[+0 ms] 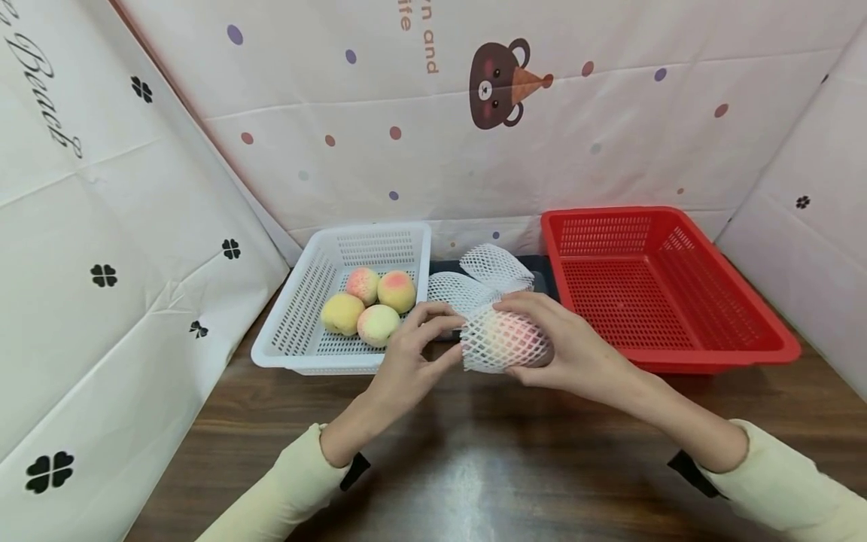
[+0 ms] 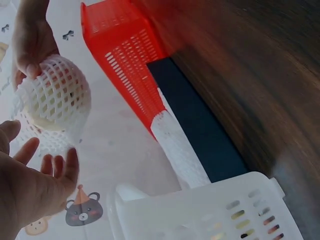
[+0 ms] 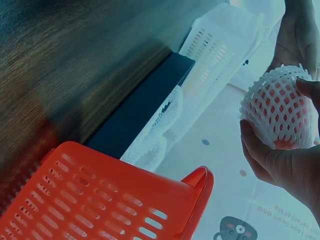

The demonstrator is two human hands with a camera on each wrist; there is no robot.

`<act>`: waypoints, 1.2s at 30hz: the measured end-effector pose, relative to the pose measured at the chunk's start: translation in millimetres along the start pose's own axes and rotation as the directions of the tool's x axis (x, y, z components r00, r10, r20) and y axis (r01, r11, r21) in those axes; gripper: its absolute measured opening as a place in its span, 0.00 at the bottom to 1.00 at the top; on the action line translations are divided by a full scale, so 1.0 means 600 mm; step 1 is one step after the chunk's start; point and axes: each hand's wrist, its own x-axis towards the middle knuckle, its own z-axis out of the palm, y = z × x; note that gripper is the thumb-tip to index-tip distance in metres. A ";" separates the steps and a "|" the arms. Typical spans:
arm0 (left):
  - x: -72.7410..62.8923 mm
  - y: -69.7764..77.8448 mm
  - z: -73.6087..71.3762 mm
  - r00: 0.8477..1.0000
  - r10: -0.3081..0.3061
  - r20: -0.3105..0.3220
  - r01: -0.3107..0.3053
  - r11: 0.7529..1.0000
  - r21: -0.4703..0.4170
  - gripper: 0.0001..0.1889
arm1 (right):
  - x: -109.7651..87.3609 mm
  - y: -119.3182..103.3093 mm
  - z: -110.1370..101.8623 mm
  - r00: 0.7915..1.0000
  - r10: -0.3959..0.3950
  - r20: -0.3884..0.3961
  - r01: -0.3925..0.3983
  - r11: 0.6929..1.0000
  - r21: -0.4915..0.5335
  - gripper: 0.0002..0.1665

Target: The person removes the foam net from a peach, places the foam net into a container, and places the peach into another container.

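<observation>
My right hand (image 1: 569,346) grips a pink and pale yellow peach (image 1: 518,339) inside a white foam net sleeve (image 1: 482,342), its fingers over the top and thumb below. The sleeve's mesh wraps the fruit and extends past it on the left. At that left end is my left hand (image 1: 416,346), its fingers apart and fingertips right at the sleeve's edge. The left wrist view shows these left fingers (image 2: 71,165) spread just below the netted peach. In the right wrist view, the right thumb and fingers bracket the net (image 3: 277,107).
A white basket (image 1: 278,346) on the left holds several peaches (image 1: 378,324). Between the baskets, more foam nets (image 1: 497,267) lie in a dark tray (image 1: 542,271). A red basket (image 1: 731,354) stands to the right on the wooden table (image 1: 433,467). Printed cloth (image 1: 339,90) hangs behind.
</observation>
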 end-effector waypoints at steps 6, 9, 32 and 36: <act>0.003 0.009 0.006 0.999 -0.046 0.025 0.049 0.989 -0.142 0.21 | 0.001 -0.001 0.005 1.000 -0.011 -0.008 0.011 1.000 0.007 0.49; 0.006 0.008 0.011 0.999 -0.028 0.040 0.036 0.979 -0.202 0.26 | 0.002 -0.003 0.007 1.000 -0.018 -0.016 0.019 1.000 0.009 0.49; 0.007 0.018 0.021 0.983 -0.160 0.091 0.182 0.912 -0.367 0.34 | 0.007 -0.009 0.002 0.998 -0.053 -0.032 0.053 0.999 -0.005 0.54; 0.006 0.016 0.014 0.985 -0.152 0.079 0.170 0.915 -0.365 0.33 | 0.010 -0.009 -0.003 0.998 -0.055 -0.028 0.055 0.998 0.006 0.53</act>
